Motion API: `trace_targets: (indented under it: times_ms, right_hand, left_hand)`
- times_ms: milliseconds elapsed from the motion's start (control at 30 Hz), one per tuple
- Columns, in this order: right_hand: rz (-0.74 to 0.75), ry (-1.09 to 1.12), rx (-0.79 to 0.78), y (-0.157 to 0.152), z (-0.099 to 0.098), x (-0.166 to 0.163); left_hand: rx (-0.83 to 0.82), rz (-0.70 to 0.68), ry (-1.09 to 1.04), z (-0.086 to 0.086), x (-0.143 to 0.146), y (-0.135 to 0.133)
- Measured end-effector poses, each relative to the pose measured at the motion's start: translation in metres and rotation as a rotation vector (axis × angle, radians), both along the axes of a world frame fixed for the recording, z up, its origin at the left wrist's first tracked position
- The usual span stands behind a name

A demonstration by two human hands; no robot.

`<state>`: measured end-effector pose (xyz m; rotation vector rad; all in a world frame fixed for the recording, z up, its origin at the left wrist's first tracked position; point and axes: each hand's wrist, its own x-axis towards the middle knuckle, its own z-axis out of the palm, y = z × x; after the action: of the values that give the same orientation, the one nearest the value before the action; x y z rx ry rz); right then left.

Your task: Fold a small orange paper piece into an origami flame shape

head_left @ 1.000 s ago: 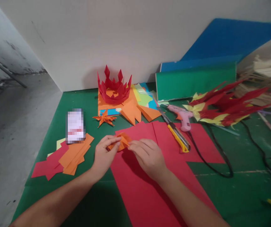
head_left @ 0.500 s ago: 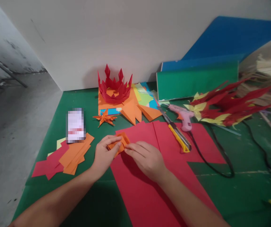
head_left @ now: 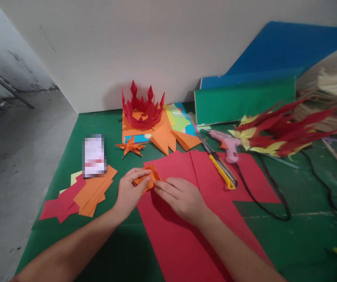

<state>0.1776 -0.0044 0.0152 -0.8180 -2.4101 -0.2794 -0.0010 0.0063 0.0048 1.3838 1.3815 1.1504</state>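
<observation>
A small folded piece of orange paper (head_left: 153,172) is held above the large red paper sheets (head_left: 182,235). My left hand (head_left: 131,192) is closed on its left side, with the thumb lying on top and the fingers at the far edge. At the right edge, my right hand (head_left: 182,197) pinches the same paper between thumb and fingers; its fingertips partly hide the folds. Beyond my left hand lies an orange folded paper star (head_left: 130,147). A yellow utility knife (head_left: 222,170) with its blade out rests on the red sheets right of my right hand.
A pink glue gun (head_left: 229,147) with a black cord lies by the knife. Behind stands a red paper crown (head_left: 143,113) on coloured sheets. Paper strips (head_left: 93,192) and a blurred-out phone-like object (head_left: 94,156) lie left. Red and yellow paper flames (head_left: 285,129) are at right.
Very little differs. My right hand's fingers have shifted slightly at the edge of the orange paper; my left hand keeps the same hold.
</observation>
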Motion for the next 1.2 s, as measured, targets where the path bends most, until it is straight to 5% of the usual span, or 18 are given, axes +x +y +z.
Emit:
trace_targets:
  times_ms: [1200]
  right_hand:
    - [0.054,-0.01,-0.027,0.0023,0.0018,-0.0009]
  left_hand:
    - [0.027,-0.03,0.047,-0.0046,0.0005,0.0001]
